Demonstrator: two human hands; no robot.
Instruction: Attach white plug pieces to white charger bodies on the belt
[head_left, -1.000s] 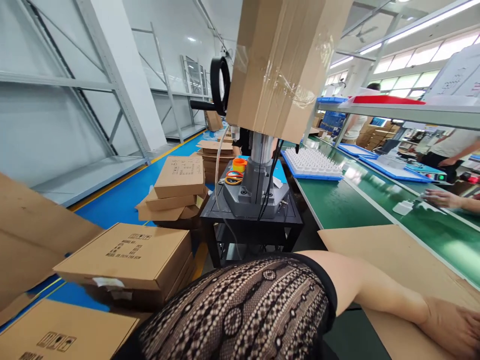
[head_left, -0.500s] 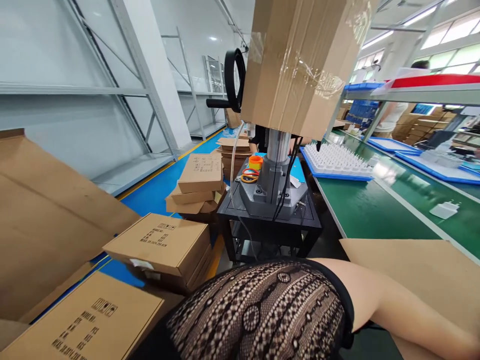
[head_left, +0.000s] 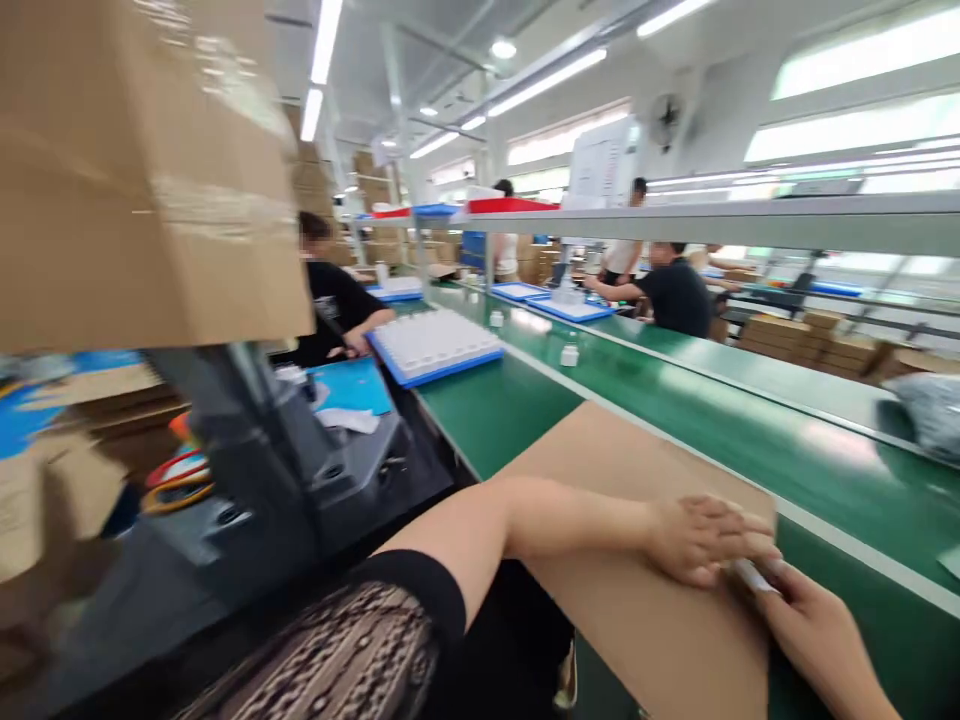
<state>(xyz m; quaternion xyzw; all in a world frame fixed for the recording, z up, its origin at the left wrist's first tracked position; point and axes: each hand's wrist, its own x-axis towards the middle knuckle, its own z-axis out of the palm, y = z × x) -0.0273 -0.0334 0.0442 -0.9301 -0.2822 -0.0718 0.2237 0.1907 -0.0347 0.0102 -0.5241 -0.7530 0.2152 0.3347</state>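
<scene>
My left hand [head_left: 701, 540] lies on a flat brown cardboard sheet [head_left: 600, 460] at the near edge of the green bench, its fingers stretched out and close together. My right hand [head_left: 814, 625] comes in from the lower right corner and meets it fingertip to fingertip. Between the two hands is a small white object [head_left: 750, 577]. The right fingers are closed on it, and the left fingertips touch or cover its end. My left arm, in a black lace sleeve, crosses the lower middle of the view.
A green conveyor belt [head_left: 675, 400] runs away behind the sheet. A blue tray of white parts [head_left: 439, 345] sits on the bench. A dark machine [head_left: 247, 440] with a cardboard-wrapped head [head_left: 142, 170] stands at left. Several people work along the line.
The view has swung right, away from the stacked boxes and onto the bench. My left hand stays on the cardboard sheet, and my right hand has come into view against it.
</scene>
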